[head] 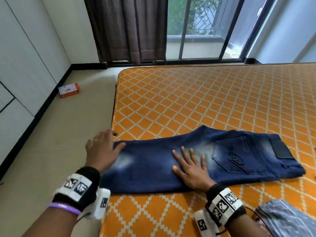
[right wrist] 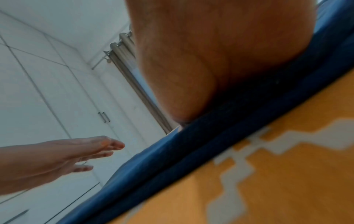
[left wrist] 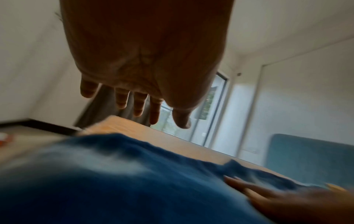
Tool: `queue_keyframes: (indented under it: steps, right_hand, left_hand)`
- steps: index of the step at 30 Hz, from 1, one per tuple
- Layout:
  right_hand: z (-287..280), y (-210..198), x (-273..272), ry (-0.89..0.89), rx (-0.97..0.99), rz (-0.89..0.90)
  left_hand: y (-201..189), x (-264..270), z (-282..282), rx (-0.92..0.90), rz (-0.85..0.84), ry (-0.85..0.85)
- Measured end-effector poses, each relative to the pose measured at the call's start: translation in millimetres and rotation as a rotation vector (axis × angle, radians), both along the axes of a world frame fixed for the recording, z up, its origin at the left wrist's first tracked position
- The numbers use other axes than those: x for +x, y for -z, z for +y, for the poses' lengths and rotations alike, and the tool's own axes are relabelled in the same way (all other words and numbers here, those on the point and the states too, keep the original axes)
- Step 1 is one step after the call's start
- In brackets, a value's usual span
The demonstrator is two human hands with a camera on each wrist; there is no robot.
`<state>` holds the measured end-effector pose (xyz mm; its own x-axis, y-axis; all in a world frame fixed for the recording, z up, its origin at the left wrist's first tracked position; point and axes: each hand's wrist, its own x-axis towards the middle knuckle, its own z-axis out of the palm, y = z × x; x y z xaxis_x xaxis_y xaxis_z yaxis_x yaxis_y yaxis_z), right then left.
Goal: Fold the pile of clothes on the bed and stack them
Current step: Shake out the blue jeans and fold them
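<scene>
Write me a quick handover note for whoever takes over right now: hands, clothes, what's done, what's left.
Left hand: open, above the left end of the jeans; contact unclear.
Right hand: open, fingers spread, pressing flat on the jeans' middle.
Jeans: lying lengthwise along the near edge of the bed, back pocket up, waist to the right.
Patterned garment: at the near right corner, blurred.
Left: fold the jeans shorter, then stack.

One jeans, two hands
</scene>
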<state>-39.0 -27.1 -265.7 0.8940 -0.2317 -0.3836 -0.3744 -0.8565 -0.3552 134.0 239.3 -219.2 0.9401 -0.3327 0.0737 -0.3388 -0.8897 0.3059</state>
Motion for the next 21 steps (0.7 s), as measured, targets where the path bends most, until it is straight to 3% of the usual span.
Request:
queue_keyframes:
  steps: [1, 3, 5, 7, 9, 12, 18, 21]
  right_hand:
    - [-4, 5, -1, 0.055, -0.017, -0.003]
    - [-14, 7, -4, 0.210, -0.019, -0.014]
    - [-16, 1, -3, 0.334, -0.013, -0.027]
    - [-9, -9, 3, 0.402, -0.017, -0.122]
    - [1, -15, 10, 0.294, -0.002, -0.212]
    - [-9, -7, 13, 0.049, 0.004, -0.045]
    - [-97, -22, 17, 0.144, -0.006, 0.198]
    - [-125, -38, 5, 0.234, -0.009, 0.217]
  left_hand:
    - [-1, -17, -12, 0.005, 0.021, 0.113]
    - [6, -52, -43, 0.076, 0.214, 0.300]
    - [22, -76, -61, 0.252, 0.422, 0.374]
    - [38, -84, -65, 0.334, 0.466, 0.383]
    - [45, -83, -63, 0.344, 0.467, 0.354]
    - [38, -83, -64, 0.311, 0.487, 0.263]
    - [33, -86, -69, 0.301, 0.517, 0.200]
    - [34, -89, -72, 0.297, 0.503, 0.174]
